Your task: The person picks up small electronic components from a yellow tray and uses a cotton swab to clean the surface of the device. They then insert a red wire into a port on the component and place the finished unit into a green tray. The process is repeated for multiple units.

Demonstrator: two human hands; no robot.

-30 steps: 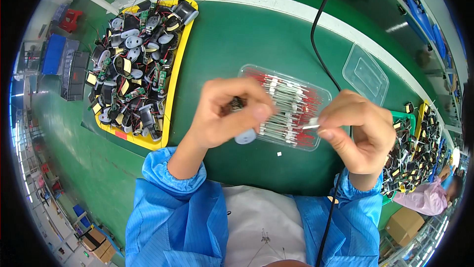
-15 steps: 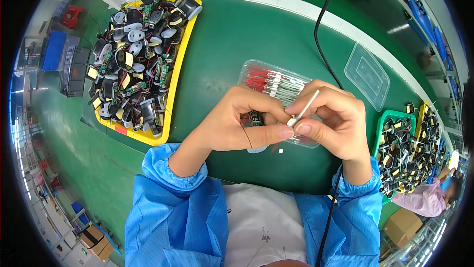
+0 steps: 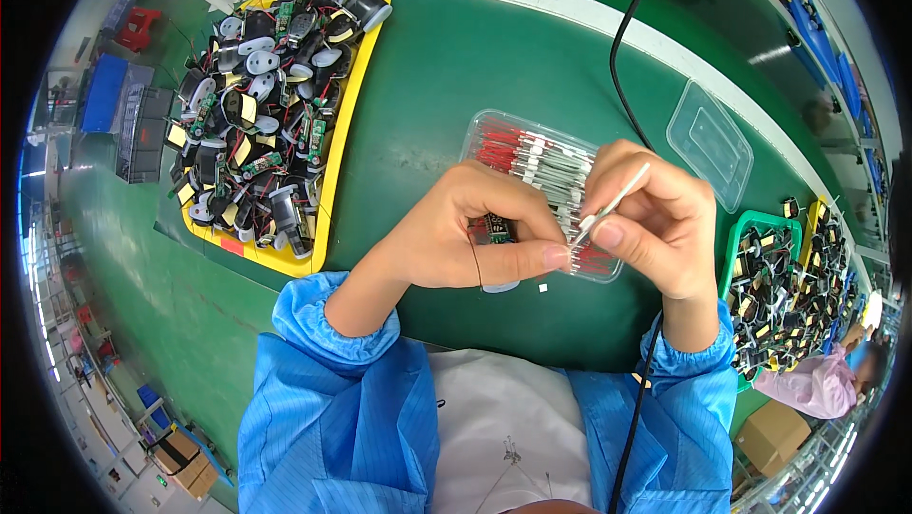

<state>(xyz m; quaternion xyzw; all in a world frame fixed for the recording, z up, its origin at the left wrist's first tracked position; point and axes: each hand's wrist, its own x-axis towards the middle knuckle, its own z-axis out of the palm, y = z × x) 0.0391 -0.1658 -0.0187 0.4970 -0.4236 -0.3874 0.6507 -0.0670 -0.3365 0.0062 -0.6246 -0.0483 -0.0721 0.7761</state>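
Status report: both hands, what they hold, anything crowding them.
Left hand shut on small circuit board. Right hand pinching thin white wire. Clear tray directly behind.

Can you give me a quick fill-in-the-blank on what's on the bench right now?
1. The left hand holds a small green ____.
2. The right hand pinches a thin white part above the clear ____ of red-and-white parts.
3. The heap of assemblies at left lies in a ____ tray.

Missing: circuit board; tray; yellow

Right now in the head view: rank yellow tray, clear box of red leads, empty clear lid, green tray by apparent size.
1. yellow tray
2. clear box of red leads, partly hidden by the hands
3. green tray, cut off near the fisheye rim, so unsure against the lid
4. empty clear lid
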